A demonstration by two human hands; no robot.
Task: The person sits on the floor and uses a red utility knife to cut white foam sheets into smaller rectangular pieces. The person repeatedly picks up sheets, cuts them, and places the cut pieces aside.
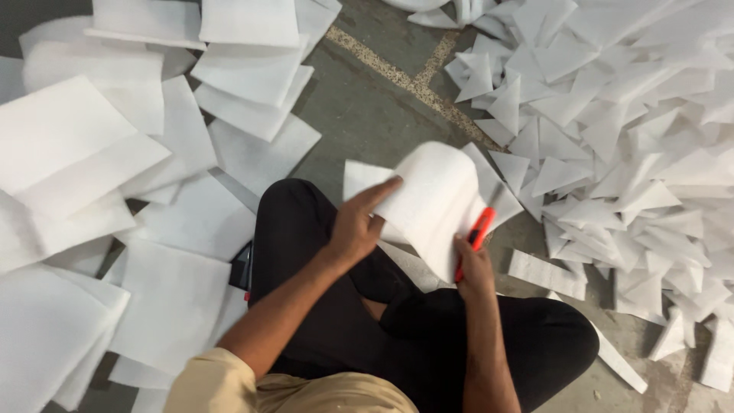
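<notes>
I sit cross-legged on the floor in black trousers. My left hand (358, 227) grips the near edge of a folded white foam sheet (432, 200) held over my knees. My right hand (474, 266) is closed around an orange utility knife (477, 233) whose tip lies against the sheet's right side. The sheet bulges upward and looks blurred.
Large rectangular white foam sheets (99, 160) are spread in overlapping layers on my left. A big heap of small white foam triangles (612, 145) fills the right. Narrow foam strips (547, 274) lie near my right knee. Grey concrete floor (367, 107) shows between the piles. A dark object (241, 266) lies beside my left thigh.
</notes>
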